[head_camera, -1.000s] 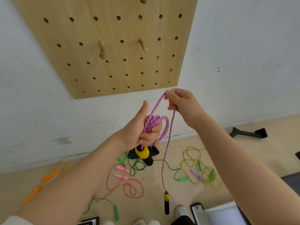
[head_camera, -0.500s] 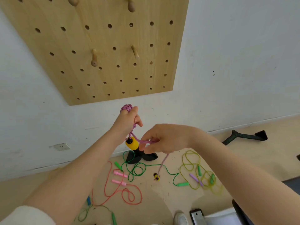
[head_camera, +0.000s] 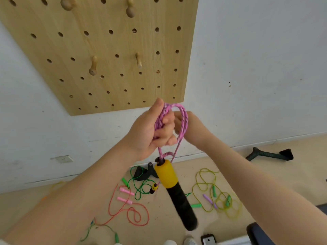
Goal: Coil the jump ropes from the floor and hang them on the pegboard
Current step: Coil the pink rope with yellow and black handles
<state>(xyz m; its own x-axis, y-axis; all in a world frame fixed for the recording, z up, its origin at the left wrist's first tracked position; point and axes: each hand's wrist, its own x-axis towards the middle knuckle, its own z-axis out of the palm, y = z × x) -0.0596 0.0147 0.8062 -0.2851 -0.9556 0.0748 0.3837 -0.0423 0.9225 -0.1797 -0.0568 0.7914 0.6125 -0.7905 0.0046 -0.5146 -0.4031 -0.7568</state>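
The pegboard is hanging on the wall above and beyond both hands, its four wooden pegs sitting bare. The floor is lying far below the hands, carrying the other jump ropes: a yellow-green rope below the right forearm, a green rope and an orange-red rope below the left wrist.

The pink rope is bunching into a coil in the left hand, whose fingers are curling tightly round it, thumb pointing up. Its yellow-and-black handle is dangling just beneath that fist. The right hand is sitting just behind the coil, touching the outer loop; whether it is pinching the strand, I cannot tell.

The coiling is probably nearing its end. To finish well, the left hand should be keeping the loops even and stacked while the right is feeding in the trailing strand, whose second small handle is hanging low, leaving one loop open at the top for a peg.
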